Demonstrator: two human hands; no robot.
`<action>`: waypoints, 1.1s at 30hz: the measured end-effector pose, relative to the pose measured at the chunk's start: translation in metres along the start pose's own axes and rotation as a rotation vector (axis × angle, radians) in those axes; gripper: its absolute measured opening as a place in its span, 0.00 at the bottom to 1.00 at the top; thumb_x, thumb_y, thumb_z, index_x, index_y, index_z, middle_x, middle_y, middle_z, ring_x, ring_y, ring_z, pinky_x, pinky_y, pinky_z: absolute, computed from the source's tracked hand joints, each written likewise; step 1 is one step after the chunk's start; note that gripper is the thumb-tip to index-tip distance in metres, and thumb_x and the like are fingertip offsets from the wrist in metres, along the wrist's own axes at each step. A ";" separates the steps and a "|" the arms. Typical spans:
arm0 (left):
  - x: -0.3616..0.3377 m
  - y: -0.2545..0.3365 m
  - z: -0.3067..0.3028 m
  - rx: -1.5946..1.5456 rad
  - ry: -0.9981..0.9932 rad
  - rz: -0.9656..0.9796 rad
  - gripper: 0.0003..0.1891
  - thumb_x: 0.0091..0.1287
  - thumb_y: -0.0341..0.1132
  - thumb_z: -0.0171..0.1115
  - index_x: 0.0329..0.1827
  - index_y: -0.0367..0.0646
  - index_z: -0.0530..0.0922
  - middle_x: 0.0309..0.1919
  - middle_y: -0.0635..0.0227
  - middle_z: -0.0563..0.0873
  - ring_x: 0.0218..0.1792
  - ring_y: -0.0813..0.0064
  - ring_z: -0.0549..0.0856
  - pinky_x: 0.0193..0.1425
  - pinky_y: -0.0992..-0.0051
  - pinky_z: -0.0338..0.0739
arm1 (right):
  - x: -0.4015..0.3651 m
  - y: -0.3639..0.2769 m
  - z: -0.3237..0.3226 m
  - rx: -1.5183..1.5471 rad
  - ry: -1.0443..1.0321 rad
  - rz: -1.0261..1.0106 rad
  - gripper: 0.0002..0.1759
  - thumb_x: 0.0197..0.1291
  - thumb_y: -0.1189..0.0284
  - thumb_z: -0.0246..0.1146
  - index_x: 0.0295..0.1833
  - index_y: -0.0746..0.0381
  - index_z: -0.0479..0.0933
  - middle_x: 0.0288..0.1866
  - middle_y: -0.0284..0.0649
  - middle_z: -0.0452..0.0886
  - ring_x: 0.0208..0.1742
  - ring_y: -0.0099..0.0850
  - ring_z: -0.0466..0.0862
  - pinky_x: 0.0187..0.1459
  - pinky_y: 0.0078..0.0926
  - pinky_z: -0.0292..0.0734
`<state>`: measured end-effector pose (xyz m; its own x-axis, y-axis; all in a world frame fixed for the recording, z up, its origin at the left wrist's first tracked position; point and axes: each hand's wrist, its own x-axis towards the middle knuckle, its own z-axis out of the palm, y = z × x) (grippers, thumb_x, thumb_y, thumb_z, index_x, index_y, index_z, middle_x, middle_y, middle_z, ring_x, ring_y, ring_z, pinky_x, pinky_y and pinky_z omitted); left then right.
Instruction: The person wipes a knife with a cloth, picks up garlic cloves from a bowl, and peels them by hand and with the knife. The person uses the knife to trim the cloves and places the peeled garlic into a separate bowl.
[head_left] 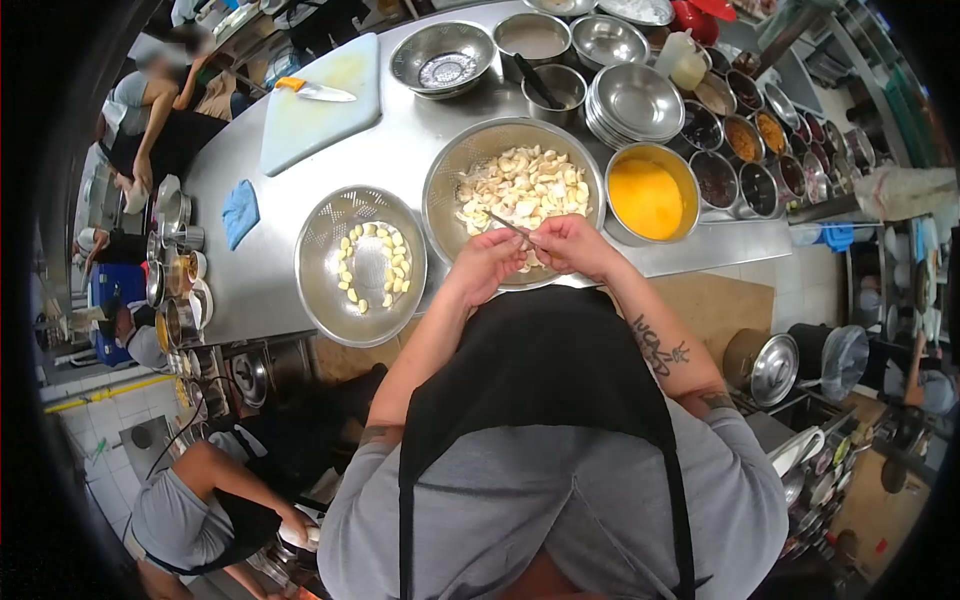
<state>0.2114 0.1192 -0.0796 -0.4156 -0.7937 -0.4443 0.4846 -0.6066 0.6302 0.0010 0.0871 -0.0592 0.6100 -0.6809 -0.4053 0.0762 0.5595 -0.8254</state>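
Note:
Both my hands are closed over the near edge of a perforated metal colander (436, 190), which is heaped with garlic cloves (530, 185), some with papery skin. My right hand (575, 243) pinches a small knife (508, 224); its thin dark blade points up and left over the cloves. Pressed close beside it, my left hand (488, 262) has its fingertips together at the knife, and whatever they hold is hidden. To the left stands a second colander (320, 285) with a loose ring of pale peeled cloves (345, 262) in it.
Right of the garlic is a pot of yellow liquid (648, 195). Behind stand stacked metal bowls (640, 100) and an empty colander (442, 58). A cutting board (335, 125) bears an orange-handled knife (318, 92); a blue cloth (239, 213) lies nearby. Co-workers (215, 490) are at the left.

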 end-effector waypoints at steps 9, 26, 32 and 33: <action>-0.004 0.007 0.006 0.149 0.031 0.016 0.16 0.72 0.26 0.57 0.61 0.35 0.74 0.45 0.66 0.84 0.41 0.79 0.83 0.48 0.80 0.80 | 0.008 0.002 -0.001 0.109 0.247 -0.050 0.12 0.71 0.64 0.58 0.41 0.62 0.77 0.24 0.31 0.77 0.17 0.16 0.66 0.18 0.16 0.58; 0.000 0.005 0.007 -0.175 0.278 0.117 0.12 0.71 0.28 0.58 0.56 0.38 0.73 0.46 0.63 0.82 0.48 0.71 0.84 0.51 0.78 0.81 | 0.016 0.011 0.001 -0.237 0.207 -0.052 0.27 0.73 0.66 0.55 0.75 0.57 0.63 0.23 0.28 0.75 0.22 0.14 0.69 0.24 0.16 0.65; 0.001 0.005 0.010 -0.137 0.286 0.146 0.13 0.71 0.27 0.58 0.57 0.37 0.73 0.46 0.63 0.82 0.48 0.72 0.83 0.53 0.77 0.80 | 0.002 0.005 0.013 -0.247 0.135 -0.170 0.29 0.72 0.68 0.57 0.76 0.55 0.60 0.23 0.26 0.73 0.24 0.14 0.68 0.27 0.14 0.65; 0.001 0.004 0.009 -0.122 0.275 0.158 0.13 0.71 0.27 0.58 0.57 0.37 0.73 0.46 0.64 0.82 0.48 0.72 0.83 0.53 0.77 0.80 | 0.003 0.008 0.012 -0.254 0.111 -0.179 0.29 0.71 0.69 0.57 0.76 0.56 0.61 0.24 0.25 0.71 0.25 0.13 0.67 0.28 0.15 0.64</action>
<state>0.2056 0.1168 -0.0719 -0.1126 -0.8511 -0.5128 0.6217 -0.4630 0.6318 0.0131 0.0952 -0.0617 0.5142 -0.8130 -0.2733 -0.0329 0.2997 -0.9535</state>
